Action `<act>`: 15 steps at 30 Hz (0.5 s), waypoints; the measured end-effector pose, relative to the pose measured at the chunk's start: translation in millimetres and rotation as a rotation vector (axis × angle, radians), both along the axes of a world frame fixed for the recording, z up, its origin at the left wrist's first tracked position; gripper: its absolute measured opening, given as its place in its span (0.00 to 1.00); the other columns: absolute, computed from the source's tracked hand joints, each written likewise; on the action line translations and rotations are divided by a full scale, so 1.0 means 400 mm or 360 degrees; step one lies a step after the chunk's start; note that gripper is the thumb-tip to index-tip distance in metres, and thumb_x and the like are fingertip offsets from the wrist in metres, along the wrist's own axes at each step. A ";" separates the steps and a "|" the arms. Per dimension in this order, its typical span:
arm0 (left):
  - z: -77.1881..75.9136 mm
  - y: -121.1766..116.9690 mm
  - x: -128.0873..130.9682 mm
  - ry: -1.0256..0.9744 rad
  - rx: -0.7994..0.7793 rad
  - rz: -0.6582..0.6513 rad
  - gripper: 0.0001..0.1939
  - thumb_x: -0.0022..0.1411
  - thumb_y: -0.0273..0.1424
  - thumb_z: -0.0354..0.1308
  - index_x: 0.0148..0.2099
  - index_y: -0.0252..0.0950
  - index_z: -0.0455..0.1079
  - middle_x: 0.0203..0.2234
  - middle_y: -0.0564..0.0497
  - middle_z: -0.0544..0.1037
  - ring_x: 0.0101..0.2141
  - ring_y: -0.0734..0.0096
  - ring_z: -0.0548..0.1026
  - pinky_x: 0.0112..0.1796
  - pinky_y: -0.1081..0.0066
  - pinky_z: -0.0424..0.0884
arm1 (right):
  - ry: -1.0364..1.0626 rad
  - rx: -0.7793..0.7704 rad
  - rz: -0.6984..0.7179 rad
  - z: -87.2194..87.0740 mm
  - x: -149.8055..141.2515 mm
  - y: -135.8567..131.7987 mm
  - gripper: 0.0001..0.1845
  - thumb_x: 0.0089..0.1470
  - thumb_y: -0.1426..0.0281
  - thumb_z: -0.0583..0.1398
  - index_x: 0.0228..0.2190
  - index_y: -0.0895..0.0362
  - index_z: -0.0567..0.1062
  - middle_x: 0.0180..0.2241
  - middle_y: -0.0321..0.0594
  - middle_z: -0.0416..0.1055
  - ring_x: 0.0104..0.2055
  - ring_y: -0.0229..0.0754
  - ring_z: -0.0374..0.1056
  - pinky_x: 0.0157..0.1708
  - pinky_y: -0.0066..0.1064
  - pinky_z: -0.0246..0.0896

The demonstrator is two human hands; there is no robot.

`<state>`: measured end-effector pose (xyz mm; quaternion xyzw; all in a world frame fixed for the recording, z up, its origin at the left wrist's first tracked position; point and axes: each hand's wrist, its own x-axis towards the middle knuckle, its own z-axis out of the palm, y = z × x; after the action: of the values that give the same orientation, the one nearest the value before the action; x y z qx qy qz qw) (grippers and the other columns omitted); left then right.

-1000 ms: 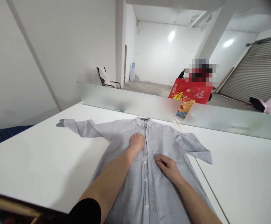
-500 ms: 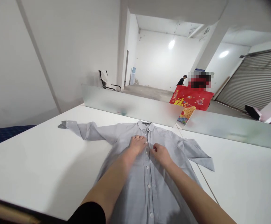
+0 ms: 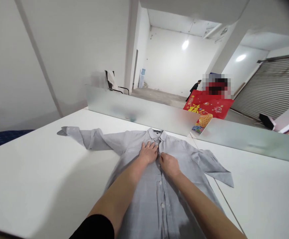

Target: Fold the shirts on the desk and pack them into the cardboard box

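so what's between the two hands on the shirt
In the head view, only the shirt's button placket runs between the left hand and right hand.

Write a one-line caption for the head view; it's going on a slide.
Both hands, left hand and right hand, rest on a grey shirt spread across a white table.

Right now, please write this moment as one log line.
left hand: flat on shirt | right hand: at placket below collar | shirt: spread on table

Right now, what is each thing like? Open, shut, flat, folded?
Shirt: flat, front up, buttoned.
Left sleeve: stretched out sideways.
Right sleeve: bent, lying shorter.
Left hand: flat on the shirt's chest.
Right hand: curled on the button strip.
Table: under the shirt.
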<state>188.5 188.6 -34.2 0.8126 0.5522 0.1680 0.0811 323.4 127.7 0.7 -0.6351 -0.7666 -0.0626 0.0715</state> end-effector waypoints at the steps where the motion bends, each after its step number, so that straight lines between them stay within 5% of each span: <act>1: 0.001 -0.001 -0.002 -0.0026 0.0038 0.0023 0.25 0.69 0.36 0.42 0.66 0.40 0.56 0.65 0.46 0.60 0.65 0.56 0.52 0.63 0.42 0.44 | 0.0012 -0.0039 0.0063 -0.003 0.000 0.003 0.16 0.64 0.69 0.50 0.33 0.55 0.76 0.33 0.47 0.78 0.36 0.44 0.73 0.32 0.30 0.54; 4: 0.001 -0.005 -0.007 -0.0057 0.0131 0.0065 0.24 0.69 0.33 0.41 0.65 0.36 0.56 0.63 0.43 0.64 0.63 0.61 0.57 0.63 0.48 0.47 | 0.0132 -0.0023 0.0110 -0.009 0.016 0.028 0.19 0.65 0.66 0.49 0.31 0.55 0.77 0.34 0.45 0.78 0.37 0.43 0.72 0.35 0.29 0.57; 8: -0.008 -0.003 -0.005 -0.0014 0.0144 0.0054 0.23 0.70 0.33 0.39 0.64 0.37 0.59 0.64 0.46 0.62 0.64 0.60 0.55 0.63 0.47 0.47 | 0.0229 0.0239 0.0141 -0.026 0.053 0.090 0.21 0.66 0.67 0.46 0.50 0.57 0.74 0.52 0.49 0.72 0.55 0.45 0.66 0.51 0.34 0.57; 12: -0.022 0.011 0.001 0.0067 0.0090 0.0073 0.26 0.70 0.35 0.39 0.67 0.38 0.56 0.67 0.47 0.58 0.66 0.57 0.52 0.63 0.45 0.47 | 0.0105 -0.0001 0.0186 -0.067 0.060 0.144 0.27 0.67 0.58 0.45 0.62 0.55 0.62 0.66 0.48 0.55 0.68 0.50 0.48 0.62 0.53 0.44; 15: -0.024 0.014 0.003 0.0103 0.0086 0.0076 0.26 0.70 0.35 0.39 0.68 0.39 0.54 0.67 0.47 0.57 0.66 0.58 0.52 0.63 0.45 0.47 | 0.0105 -0.0134 0.0189 -0.080 0.048 0.165 0.30 0.67 0.55 0.43 0.65 0.53 0.58 0.68 0.46 0.50 0.69 0.50 0.44 0.64 0.58 0.38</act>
<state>189.7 194.2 -43.9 0.8061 0.5690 0.1584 0.0370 342.6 193.9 -31.3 -0.5925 -0.8022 -0.0050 0.0735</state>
